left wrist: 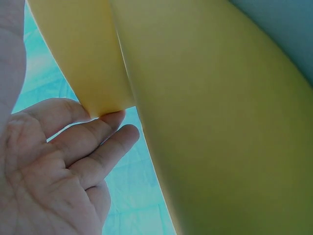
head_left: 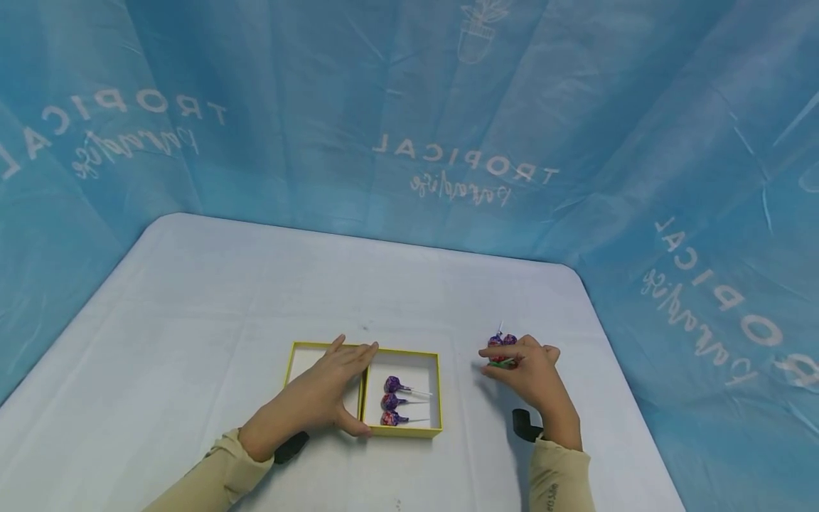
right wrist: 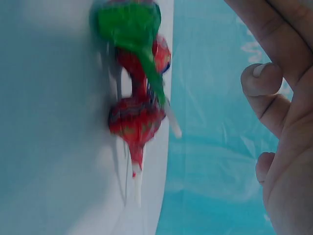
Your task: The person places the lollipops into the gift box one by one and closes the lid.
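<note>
White tabletop separates box edge, right hand.

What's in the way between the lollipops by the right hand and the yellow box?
Just part of the right hand, close beside those lollipops, and the right wall of the yellow box. Nothing else visible stands between them.
</note>
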Demonstrator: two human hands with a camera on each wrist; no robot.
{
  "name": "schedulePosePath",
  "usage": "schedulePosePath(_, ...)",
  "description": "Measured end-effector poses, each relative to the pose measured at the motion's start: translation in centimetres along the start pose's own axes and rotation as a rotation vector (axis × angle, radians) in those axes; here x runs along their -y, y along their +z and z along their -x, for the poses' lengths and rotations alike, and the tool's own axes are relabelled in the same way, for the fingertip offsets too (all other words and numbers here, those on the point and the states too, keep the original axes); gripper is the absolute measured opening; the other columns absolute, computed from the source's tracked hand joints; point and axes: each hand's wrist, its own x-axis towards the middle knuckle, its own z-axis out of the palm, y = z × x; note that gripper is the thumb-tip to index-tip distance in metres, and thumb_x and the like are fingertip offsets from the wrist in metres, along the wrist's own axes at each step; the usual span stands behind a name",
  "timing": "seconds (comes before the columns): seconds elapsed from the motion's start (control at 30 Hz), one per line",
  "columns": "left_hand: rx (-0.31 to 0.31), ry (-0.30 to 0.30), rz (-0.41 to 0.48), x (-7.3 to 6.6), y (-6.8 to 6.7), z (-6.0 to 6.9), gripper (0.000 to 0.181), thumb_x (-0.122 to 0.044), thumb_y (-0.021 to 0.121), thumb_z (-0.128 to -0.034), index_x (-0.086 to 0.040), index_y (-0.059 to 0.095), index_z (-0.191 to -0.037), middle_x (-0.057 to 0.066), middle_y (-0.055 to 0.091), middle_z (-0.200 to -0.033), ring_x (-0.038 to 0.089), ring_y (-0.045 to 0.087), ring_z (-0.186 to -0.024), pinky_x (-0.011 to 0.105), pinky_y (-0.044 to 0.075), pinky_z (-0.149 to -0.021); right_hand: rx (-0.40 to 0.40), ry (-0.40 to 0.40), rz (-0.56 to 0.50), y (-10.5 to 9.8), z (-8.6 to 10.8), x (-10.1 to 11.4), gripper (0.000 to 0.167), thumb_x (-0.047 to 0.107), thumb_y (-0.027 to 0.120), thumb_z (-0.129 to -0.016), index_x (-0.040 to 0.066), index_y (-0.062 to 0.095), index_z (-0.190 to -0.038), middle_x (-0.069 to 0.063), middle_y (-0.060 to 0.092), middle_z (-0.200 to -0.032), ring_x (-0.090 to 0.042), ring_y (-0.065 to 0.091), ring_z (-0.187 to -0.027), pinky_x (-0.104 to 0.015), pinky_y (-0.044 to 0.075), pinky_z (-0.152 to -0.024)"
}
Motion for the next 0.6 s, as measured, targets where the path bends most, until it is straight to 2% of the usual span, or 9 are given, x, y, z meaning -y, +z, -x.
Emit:
schedulePosePath(0.33,0.005,-0.002,0.004,0.0,-0.1,0.0,0.126,-0.054,0.093,-0.0586,0.008,0.036,-0.152,0.025,0.044,-0.152,0.038,0.043,-0.142,0.06,0.015,-0.126,-0.011,0.017,0.025,-0.5,0.1,-1.4,0.026,0.024,0.09,-0.074,0.024,0.084,-0.098,-0.004,0.053,-0.076,-0.016,0.037,-0.073,-0.043,0.011,-0.075)
schedulePosePath(0.6,0.003,-0.006,0.005,0.0,0.0,0.0,0.125,-0.055,0.092,-0.059,0.007,0.036,-0.152,0.023,0.043,-0.153,0.036,0.043,-0.142,0.058,0.015,-0.126,0.019,0.066,0.059,-0.4,0.0,-1.8,0.025,0.023,0.09,-0.075,0.024,0.084,-0.098,-0.005,0.054,-0.08,-0.019,0.038,-0.075,-0.043,0.01,-0.074)
